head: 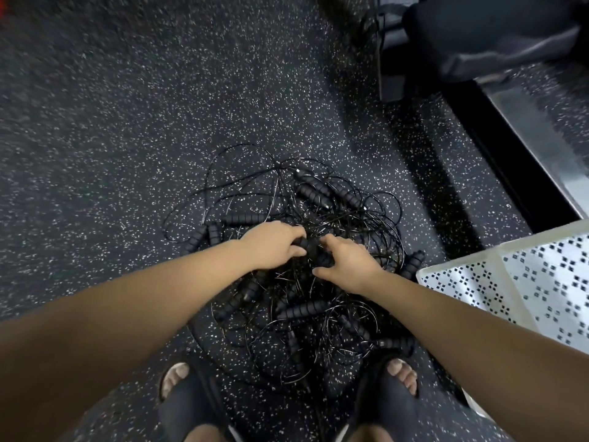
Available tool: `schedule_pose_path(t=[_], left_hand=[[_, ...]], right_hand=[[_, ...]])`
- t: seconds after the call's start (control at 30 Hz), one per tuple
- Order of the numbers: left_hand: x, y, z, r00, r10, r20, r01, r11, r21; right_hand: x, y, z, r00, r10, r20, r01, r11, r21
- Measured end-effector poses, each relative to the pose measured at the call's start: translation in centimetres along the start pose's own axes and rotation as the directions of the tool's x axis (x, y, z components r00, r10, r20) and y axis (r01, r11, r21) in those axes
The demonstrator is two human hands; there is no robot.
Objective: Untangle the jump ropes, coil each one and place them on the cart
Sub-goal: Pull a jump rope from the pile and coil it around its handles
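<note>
Your left hand [273, 247] has its fingers curled round a ribbed black handle [304, 243] at the middle of the pile, and that grip looks firm. Your right hand [348, 267] is just beside it, fingers bent down into the cords. Whether it has actually caught a cord or another handle I cannot tell, as the fingertips are buried.

The jump ropes [299, 309] lie in one dense knot on the speckled floor [127, 138], between your feet and reaching forward, with many handles scattered through the loops. None is free yet, so this looks like the very start.

Keep hold of that one handle and lift it slowly. Let your right hand run along the cord leaving it, rather than grabbing a bundle. Pulling hard would likely tighten the knot, so shake the loops loose and pass the handle back through any crossing you meet.

The white perforated cart [541, 282] stands near, at your right.
</note>
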State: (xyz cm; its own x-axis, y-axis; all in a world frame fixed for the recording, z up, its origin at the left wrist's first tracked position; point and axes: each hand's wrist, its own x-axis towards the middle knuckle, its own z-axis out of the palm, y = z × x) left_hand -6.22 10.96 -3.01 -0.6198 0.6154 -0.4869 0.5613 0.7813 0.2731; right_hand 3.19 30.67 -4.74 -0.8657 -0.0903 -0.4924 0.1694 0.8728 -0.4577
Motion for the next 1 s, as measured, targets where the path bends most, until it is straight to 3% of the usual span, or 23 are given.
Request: schedule_pose_path(t=[0.2, 0.3, 0.4, 0.47, 0.53, 0.63, 0.77, 0.87, 1.0], left_hand=[[-5.4, 1.9, -8.3, 0.998, -0.023, -0.052, 0.026, 0.998, 0.055], [-8.7, 3.0, -12.1, 0.99, -0.06, -0.124, 0.056, 0.998, -0.034], [-11.9, 4.4, -15.5, 0.969, -0.094, -0.23, 0.07, 0.991, -0.111], [-13.9, 5.3, -17.6, 0.948, -0.107, -0.301, 0.073, 0.99, -0.122], [-15.9, 6.3, -19.4, 0.921, -0.117, -0.373, 0.071, 0.988, -0.135], [-19.3, 7.7, -22.0, 0.866, -0.118, -0.485, 0.044, 0.986, -0.161], [-24.1, 9.8, -24.1, 0.794, -0.15, -0.589, -0.039, 0.954, -0.296], [-27.3, 11.5, -24.5, 0.774, -0.179, -0.607, -0.115, 0.903, -0.413], [-30.0, 11.7, -23.7, 0.771, -0.254, -0.584, -0.199, 0.775, -0.6]], right_hand=[[-1.8, -4.6, -4.1, 0.992, 0.041, -0.118, -0.033, 0.997, 0.074], [-3.5, -6.9, -6.8, 0.996, 0.087, -0.023, -0.085, 0.992, 0.092], [-5.4, -9.2, -9.0, 0.989, 0.143, 0.035, -0.147, 0.944, 0.296], [-7.1, -11.0, -10.5, 0.98, 0.191, 0.051, -0.185, 0.798, 0.574], [-8.9, -12.8, -12.3, 0.973, 0.216, 0.085, -0.194, 0.559, 0.806], [-11.7, -15.8, -15.2, 0.972, 0.197, 0.126, -0.186, 0.323, 0.928], [-15.3, -20.1, -18.6, 0.975, 0.126, 0.182, -0.201, 0.161, 0.966], [-17.8, -22.6, -20.1, 0.981, 0.019, 0.194, -0.195, 0.115, 0.974], [-19.2, -24.1, -20.9, 0.987, -0.015, 0.163, -0.163, -0.026, 0.986]])
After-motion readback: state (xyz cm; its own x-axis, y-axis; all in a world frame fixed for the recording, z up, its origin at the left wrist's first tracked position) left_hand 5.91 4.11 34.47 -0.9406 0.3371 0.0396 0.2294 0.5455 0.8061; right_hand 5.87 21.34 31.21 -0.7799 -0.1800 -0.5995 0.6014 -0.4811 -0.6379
